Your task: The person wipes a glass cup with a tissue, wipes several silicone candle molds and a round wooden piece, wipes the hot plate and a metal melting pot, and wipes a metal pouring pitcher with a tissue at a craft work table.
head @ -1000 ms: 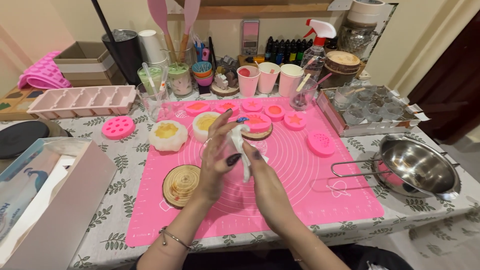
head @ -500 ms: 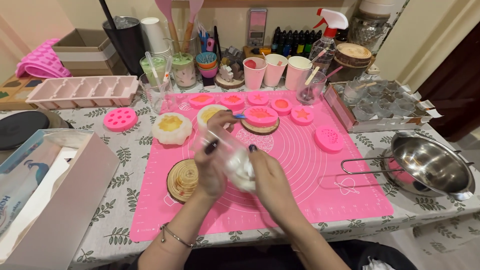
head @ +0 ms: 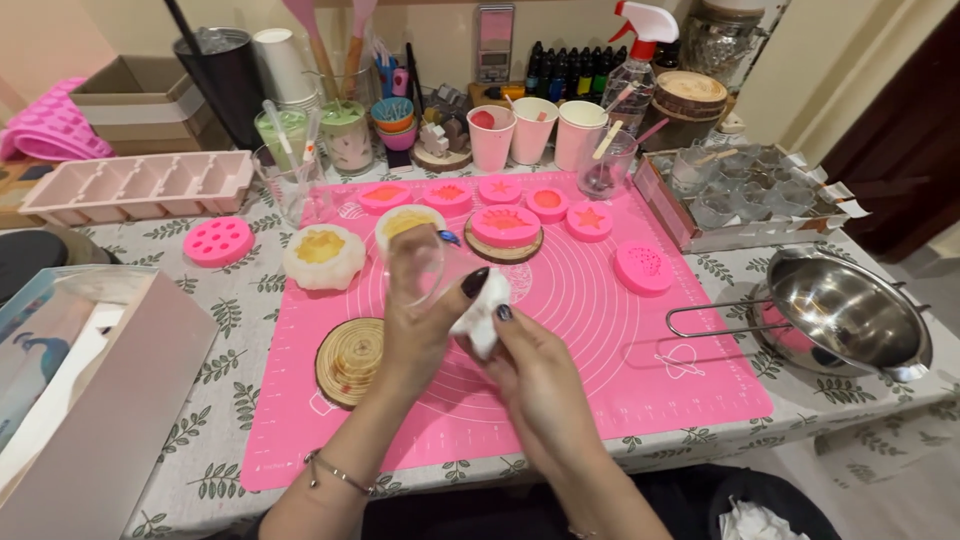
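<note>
Since half a second earlier, your two hands stayed joined over the pink mat (head: 620, 330), but the clear cup (head: 418, 268) was tipped more upright and the white tissue (head: 481, 312) had shifted to its right side.

From the left, a white box (head: 100, 400) stood at the table edge, with a pale tray mould (head: 130, 185) and a small pink round mould (head: 219, 241) behind it. A wooden coaster (head: 350, 360) lay on the mat just beside your left wrist.

Your left hand (head: 418, 330) was closed around the cup, fingers wrapped about its wall, holding it above the mat near the middle. Your right hand (head: 535, 375) pinched the tissue between thumb and fingertips, pressed against the cup's side.

Behind your hands, a row of pink moulds (head: 505, 225) sat along the far part of the mat. An oval pink mould (head: 643, 268) lay further right. A steel bowl (head: 850, 310) rested on the tablecloth at the right, well apart from your hands.
</note>
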